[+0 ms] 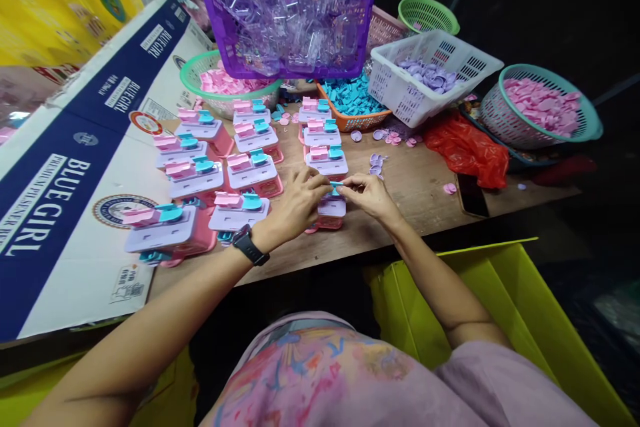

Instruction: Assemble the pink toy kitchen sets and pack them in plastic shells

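My right hand point(370, 195) pinches a small turquoise plastic piece point(337, 184) between thumb and fingers. Below it is a toy box point(331, 209) with a lavender top and a pink body, nearest the table's front edge in its row. My left hand point(300, 199), with a dark watch on the wrist, curls over the left side of that toy. Its fingertips touch the toy's top near the turquoise piece, and what they grip is hidden. Several matching toys point(253, 173) stand in rows to the left, each topped with a pink and a turquoise piece.
A purple basket point(295, 73) of clear parts stands behind. Turquoise pieces fill an orange basket point(357, 121). A white basket point(400, 97) holds lavender parts; pink parts fill round baskets at left and right. A phone point(471, 195) lies beside a red bag point(467, 150). A cardboard box point(75, 213) stands left.
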A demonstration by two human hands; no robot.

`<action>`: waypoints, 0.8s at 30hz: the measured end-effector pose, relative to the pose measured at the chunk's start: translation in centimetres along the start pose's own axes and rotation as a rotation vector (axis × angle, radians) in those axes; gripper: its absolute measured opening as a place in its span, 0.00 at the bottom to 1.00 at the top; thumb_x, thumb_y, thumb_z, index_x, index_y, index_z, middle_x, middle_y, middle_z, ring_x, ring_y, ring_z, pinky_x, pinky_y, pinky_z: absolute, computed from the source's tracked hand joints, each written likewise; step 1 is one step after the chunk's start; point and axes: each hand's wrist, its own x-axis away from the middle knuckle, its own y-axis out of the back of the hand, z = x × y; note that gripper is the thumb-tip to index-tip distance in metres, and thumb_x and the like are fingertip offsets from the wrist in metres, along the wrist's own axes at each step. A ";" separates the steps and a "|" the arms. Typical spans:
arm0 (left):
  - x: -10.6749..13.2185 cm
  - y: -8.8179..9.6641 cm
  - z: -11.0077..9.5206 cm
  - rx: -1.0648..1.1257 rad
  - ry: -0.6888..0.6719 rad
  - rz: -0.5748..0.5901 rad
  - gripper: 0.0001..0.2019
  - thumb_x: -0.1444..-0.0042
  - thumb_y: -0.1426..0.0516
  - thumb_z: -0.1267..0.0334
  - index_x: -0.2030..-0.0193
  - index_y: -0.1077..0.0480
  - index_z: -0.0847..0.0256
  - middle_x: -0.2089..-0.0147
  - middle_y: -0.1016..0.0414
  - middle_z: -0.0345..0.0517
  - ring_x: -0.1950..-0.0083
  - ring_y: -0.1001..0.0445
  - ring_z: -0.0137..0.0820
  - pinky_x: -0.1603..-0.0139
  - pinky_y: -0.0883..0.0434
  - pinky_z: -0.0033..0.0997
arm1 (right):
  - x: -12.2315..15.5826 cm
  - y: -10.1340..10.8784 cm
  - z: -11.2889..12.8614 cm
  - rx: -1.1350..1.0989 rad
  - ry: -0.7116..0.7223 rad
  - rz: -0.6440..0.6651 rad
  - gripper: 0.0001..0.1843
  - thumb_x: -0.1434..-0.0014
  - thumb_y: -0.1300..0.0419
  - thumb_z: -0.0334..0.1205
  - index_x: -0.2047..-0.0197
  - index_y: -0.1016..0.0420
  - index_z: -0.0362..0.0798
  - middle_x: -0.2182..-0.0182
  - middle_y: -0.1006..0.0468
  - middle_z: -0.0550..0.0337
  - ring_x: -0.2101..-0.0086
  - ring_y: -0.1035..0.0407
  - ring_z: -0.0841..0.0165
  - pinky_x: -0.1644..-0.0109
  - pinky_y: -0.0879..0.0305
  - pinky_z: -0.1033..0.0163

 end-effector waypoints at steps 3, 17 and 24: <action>0.6 -0.1 -0.2 -0.028 0.008 0.084 0.29 0.48 0.47 0.81 0.39 0.27 0.62 0.42 0.23 0.53 0.40 0.35 0.48 0.45 0.37 0.51 | -0.1 0.1 0.3 -0.011 -0.026 0.021 0.14 0.44 0.34 0.47 0.66 0.14 0.43 0.72 0.19 0.57 0.73 0.34 0.71 0.67 0.40 0.64; 0.3 -0.8 -0.1 -0.025 0.038 0.125 0.30 0.49 0.48 0.81 0.40 0.26 0.61 0.45 0.23 0.53 0.40 0.36 0.49 0.46 0.39 0.53 | -1.7 1.1 -0.3 -0.120 -0.219 0.247 0.22 0.50 0.30 0.57 0.70 0.23 0.44 0.77 0.30 0.64 0.74 0.39 0.72 0.69 0.45 0.65; 0.2 -0.8 -0.5 -0.030 0.040 0.216 0.24 0.41 0.50 0.80 0.41 0.26 0.64 0.42 0.24 0.56 0.34 0.37 0.50 0.38 0.36 0.57 | 0.1 -0.9 -1.1 -0.248 -0.160 0.097 0.17 0.44 0.34 0.53 0.60 0.29 0.49 0.69 0.28 0.64 0.67 0.34 0.70 0.62 0.36 0.65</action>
